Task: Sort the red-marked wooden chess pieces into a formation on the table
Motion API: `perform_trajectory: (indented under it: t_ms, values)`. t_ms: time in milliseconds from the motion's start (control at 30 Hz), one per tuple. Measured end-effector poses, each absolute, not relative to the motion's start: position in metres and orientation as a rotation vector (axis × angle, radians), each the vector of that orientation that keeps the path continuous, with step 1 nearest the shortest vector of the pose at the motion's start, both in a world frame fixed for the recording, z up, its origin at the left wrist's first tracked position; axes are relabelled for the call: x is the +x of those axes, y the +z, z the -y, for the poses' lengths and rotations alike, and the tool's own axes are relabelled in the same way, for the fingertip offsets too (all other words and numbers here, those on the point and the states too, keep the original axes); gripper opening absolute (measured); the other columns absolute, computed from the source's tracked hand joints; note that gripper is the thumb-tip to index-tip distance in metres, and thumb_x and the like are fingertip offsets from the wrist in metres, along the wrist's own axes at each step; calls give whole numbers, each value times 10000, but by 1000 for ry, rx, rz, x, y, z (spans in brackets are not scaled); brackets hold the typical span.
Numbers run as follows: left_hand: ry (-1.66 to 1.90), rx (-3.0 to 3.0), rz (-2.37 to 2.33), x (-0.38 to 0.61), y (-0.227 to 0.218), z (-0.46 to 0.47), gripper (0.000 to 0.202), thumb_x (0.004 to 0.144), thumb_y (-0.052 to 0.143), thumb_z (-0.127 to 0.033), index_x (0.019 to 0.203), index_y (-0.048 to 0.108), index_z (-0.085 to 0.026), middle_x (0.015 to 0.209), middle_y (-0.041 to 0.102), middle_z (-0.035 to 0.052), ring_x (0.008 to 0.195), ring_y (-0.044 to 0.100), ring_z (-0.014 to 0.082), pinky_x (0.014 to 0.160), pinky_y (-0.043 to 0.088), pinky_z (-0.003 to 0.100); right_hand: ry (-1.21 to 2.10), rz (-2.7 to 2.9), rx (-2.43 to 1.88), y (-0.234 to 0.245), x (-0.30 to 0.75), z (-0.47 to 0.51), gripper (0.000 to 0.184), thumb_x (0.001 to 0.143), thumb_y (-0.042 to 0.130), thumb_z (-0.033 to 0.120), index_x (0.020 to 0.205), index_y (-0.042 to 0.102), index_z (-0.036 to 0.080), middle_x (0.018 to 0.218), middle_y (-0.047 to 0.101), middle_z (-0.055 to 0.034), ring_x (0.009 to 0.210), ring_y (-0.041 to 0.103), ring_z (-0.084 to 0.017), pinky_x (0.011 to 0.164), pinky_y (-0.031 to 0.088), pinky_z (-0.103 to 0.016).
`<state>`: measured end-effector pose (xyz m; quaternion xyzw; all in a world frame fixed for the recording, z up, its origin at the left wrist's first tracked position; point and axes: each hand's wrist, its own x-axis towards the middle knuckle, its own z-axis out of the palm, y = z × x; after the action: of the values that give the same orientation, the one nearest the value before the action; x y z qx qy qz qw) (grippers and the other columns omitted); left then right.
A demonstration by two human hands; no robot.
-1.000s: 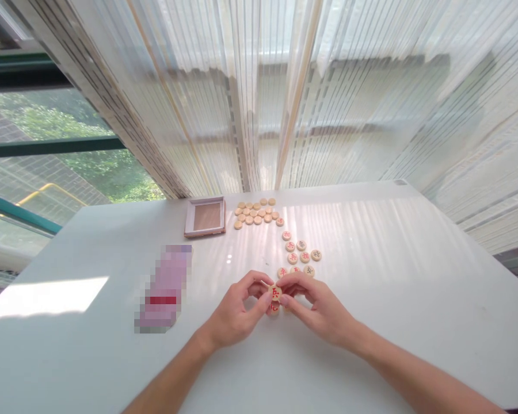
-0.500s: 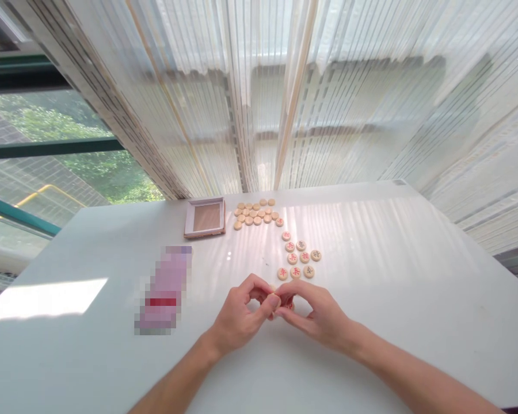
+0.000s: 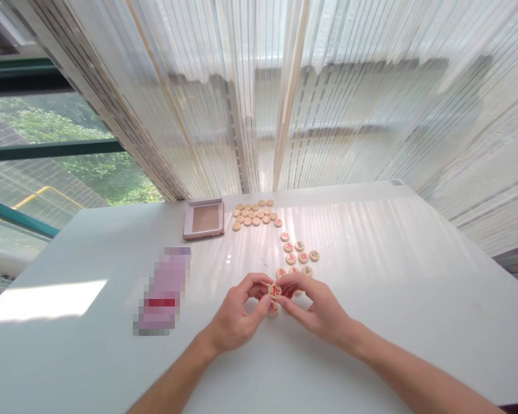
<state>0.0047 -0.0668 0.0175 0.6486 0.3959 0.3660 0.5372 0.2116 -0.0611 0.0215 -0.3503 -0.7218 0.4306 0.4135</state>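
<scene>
Between my fingertips is a round wooden Chinese chess piece (image 3: 275, 290), its red character facing me. My left hand (image 3: 242, 307) pinches it from the left side. From the right, my right hand (image 3: 319, 302) grips the same piece with thumb and fingers. Just below it, another red-marked piece (image 3: 273, 309) shows partly behind my left thumb. Beyond my hands, several face-up pieces (image 3: 303, 257) with red or black characters lie on the white table (image 3: 392, 322). My right hand partly covers the nearest of them.
Farther back, several pieces (image 3: 256, 221) lie in rows, mostly with no character visible. An open shallow box (image 3: 204, 234) stands left of them. A blurred pinkish item (image 3: 166, 287) lies at the left. A striped curtain (image 3: 328, 115) hangs along the table's back edge.
The piece in my fingers has turned, so its red character now shows. My hands have stayed almost in place. The view has shifted very slightly.
</scene>
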Motion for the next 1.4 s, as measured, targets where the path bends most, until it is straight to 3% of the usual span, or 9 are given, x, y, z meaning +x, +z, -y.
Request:
perform_trajectory:
  t_ms: [267, 500, 800, 1400]
  values:
    - [916, 1623, -937, 8, 21, 69, 217, 945, 600, -235, 1155, 555, -200, 1006, 691, 61, 870, 690, 173, 834, 566, 322, 1203, 1784, -949, 30, 215, 60, 126, 975, 552, 233, 1069, 635, 216, 915, 685, -34, 799, 658, -159, 766, 544, -312]
    - [913, 1758, -928, 6, 18, 68, 251, 922, 622, -198, 1166, 564, -213, 1006, 691, 43, 870, 676, 159, 833, 568, 305, 1306, 1744, -950, 36, 213, 61, 102, 933, 619, 242, 1029, 629, 211, 879, 690, -20, 785, 640, -150, 737, 531, -285]
    - [896, 1909, -836, 10, 18, 71, 283, 919, 596, -126, 1180, 562, -232, 996, 711, 23, 888, 696, 148, 832, 577, 277, 1325, 1702, -1126, 31, 213, 62, 132, 833, 738, 291, 847, 640, 203, 789, 654, 1, 687, 557, -134, 655, 486, -267]
    - [902, 1855, -907, 5, 18, 70, 249, 911, 605, -175, 1152, 562, -225, 956, 691, 28, 810, 652, 148, 784, 564, 292, 1356, 1674, -1094, 34, 213, 64, 153, 965, 588, 346, 945, 651, 209, 858, 714, -32, 768, 672, -168, 676, 531, -288]
